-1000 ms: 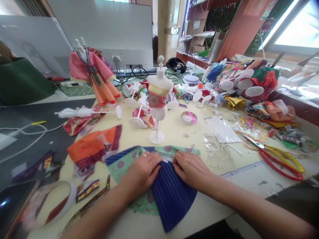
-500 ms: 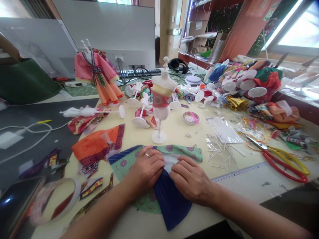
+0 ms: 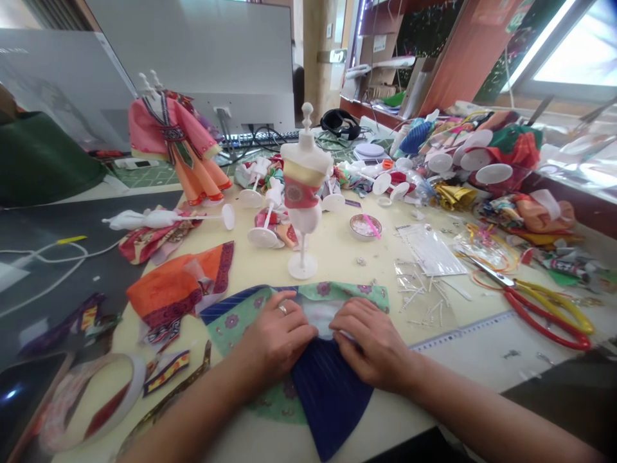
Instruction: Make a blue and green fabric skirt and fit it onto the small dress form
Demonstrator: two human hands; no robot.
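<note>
A small garment of green flowered cloth (image 3: pixel 232 319) with a dark blue panel (image 3: pixel 332 392) lies on the table under both hands. My left hand (image 3: pixel 282 331), with a ring on one finger, pinches the upper edge of the cloth left of the blue panel. On the right, my right hand (image 3: pixel 369 341) has its fingers curled and pressed on the same edge. Pale lining (image 3: pixel 321 315) shows between the two hands. Just behind the garment stands a white mini mannequin (image 3: pixel 303 222) in a red and yellow band.
Red and yellow scissors (image 3: pixel 544 308) and a ruler (image 3: pixel 457 334) lie at right. An orange cloth piece (image 3: pixel 168 287) and a tape roll (image 3: pixel 132 386) are at left. Farther back are a small bowl (image 3: pixel 365 227), a dressed figure (image 3: pixel 176 141) and heaped doll parts.
Both hands have stayed at the cloth's upper edge; the fingers of my left hand have shifted, and more pale lining and a wider part of the blue panel show. The view has shifted slightly.
</note>
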